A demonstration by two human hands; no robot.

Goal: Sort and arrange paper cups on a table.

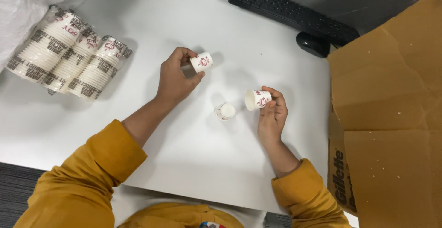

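paper cups held in both hands above the counter

the left cup point(201, 62) is a small white paper cup with red print, tilted on its side and raised above the white counter point(258, 57). the left hand point(175, 78) grasps it: fingers point(183, 53) curl over its upper side, thumb below, closed snugly around the wall. the right cup point(257, 99), same kind, lies sideways with its open mouth facing left. the right hand point(272, 115) grasps it at the base end, fingers point(275, 93) bent around it and closed. between the two hands a third cup point(224, 111) stands on the counter, touched by neither hand.

further out, three wrapped sleeves of stacked cups point(69, 53) lie at the far left, near a white sack point(27, 7). a black keyboard point(290, 11) and black mouse point(313, 43) sit at the far edge; a brown cardboard sheet point(391, 117) covers the right.

hidden or unclear: the sack, keyboard and cardboard are cut off by the frame. the left cup's mouth is concealed by the fingers. whether the third cup stands upright or inverted cannot be determined.
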